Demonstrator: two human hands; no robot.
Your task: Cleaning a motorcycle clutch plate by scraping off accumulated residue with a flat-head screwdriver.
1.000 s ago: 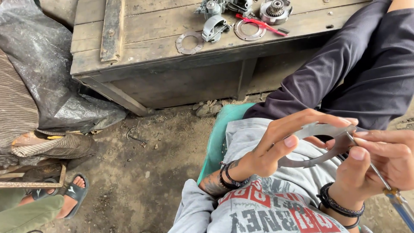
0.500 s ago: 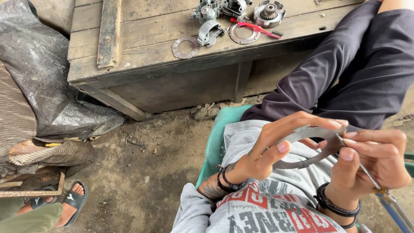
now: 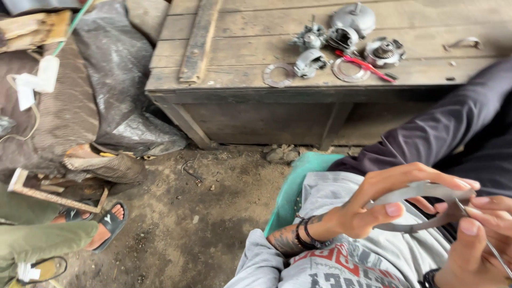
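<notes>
My left hand [image 3: 376, 205] grips a flat grey metal ring [image 3: 421, 191] by its rim, held over my lap at the lower right. My right hand [image 3: 480, 240] pinches a thin metal tool [image 3: 488, 242] whose tip rests against the ring's right side. Both wrists wear dark bands. On the wooden table [image 3: 240, 48] ahead lie several metal engine parts [image 3: 341, 37], two flat rings [image 3: 277, 74] and a red-handled tool [image 3: 365, 65].
My dark-trousered leg [image 3: 453, 128] stretches toward the table's right end. A green seat edge [image 3: 296, 186] shows beneath me. Black plastic sheeting [image 3: 117, 80] and sacks pile at the left. Another person's sandalled foot [image 3: 101, 226] rests on the dirt floor at lower left.
The view has tilted up and right, showing more of the table. My hands sit lower in view, still holding the ring and the thin tool together.
</notes>
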